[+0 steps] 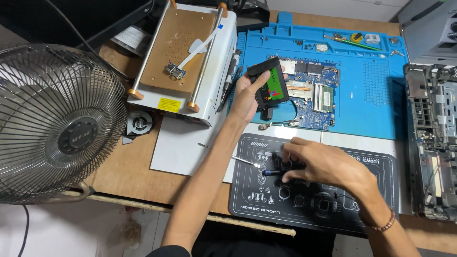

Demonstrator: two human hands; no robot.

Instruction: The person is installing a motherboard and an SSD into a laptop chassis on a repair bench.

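Cluttered desk: left hand grip grasping black drive over blue mat; right hand grip clenched on screwdriver near front edge.

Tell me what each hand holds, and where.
Left hand grips the flat black rectangular drive by its left edge. Right hand pinches a small black-handled screwdriver at its handle.

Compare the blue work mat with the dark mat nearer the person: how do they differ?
The blue mat is bright blue and lies farther back; the dark mat is black with white outline drawings and lies at the table's near edge. The blue mat carries a bare circuit board; over the dark mat the right hand works, while the left hand holds a black drive at the blue mat's edge. Both lie flat.
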